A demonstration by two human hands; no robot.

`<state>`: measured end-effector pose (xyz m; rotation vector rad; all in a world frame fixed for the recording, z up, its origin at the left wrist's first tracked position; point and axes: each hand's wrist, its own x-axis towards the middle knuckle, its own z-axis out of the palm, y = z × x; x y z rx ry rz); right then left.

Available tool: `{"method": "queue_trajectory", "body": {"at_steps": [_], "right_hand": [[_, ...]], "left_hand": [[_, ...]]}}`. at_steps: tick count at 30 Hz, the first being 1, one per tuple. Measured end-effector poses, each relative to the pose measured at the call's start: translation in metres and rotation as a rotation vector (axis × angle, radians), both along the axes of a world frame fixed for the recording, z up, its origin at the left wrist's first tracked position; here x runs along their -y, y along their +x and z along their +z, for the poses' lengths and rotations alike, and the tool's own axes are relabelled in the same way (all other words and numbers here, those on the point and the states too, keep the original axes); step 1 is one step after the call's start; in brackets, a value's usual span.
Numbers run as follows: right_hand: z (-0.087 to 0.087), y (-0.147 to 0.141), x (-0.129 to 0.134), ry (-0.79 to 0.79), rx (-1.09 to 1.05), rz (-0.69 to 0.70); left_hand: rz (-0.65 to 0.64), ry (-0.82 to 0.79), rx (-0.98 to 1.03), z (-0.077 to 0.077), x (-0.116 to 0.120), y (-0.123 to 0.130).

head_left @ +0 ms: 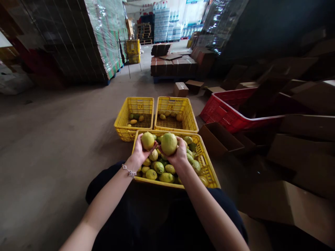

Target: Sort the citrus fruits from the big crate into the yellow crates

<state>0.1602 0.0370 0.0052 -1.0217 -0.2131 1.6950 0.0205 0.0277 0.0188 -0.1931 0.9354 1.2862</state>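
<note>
Above a near yellow crate (209, 164) full of yellow-green fruits, my left hand (140, 153) holds a round yellow-green fruit (148, 141). My right hand (179, 153), close beside it, holds a larger, paler green fruit (169, 143). Both fruits rest on the palms with the fingers curled round them. Loose fruits (158, 167) lie beneath both hands in the crate. Beyond it stand two more yellow crates: the left one (120, 120) has a few yellow and green fruits inside, the right one (192, 116) several yellow fruits.
To the right are a red crate (225, 111), an open cardboard box (220, 139) and many other cartons. Farther back, flattened cardboard (174, 66) sits on a blue pallet. Wrapped stacks (104, 38) rise at the back left. My knees flank the near crate.
</note>
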Motion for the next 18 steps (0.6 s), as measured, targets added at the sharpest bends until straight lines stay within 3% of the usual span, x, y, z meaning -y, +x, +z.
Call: {"method": "queue_trajectory", "body": {"at_steps": [3,12,18], "right_hand": [[0.014,-0.002,0.002,-0.164,-0.032,-0.085],[0.006,-0.007,-0.001,-0.164,-0.054,0.039],[0.012,-0.004,0.001,-0.167,-0.047,-0.035]], "left_hand": [[0.036,-0.021,0.026,0.000,0.000,-0.001],[-0.033,-0.014,0.042,0.001,0.002,0.001],[0.015,0.003,-0.015,0.007,0.003,0.000]]}}
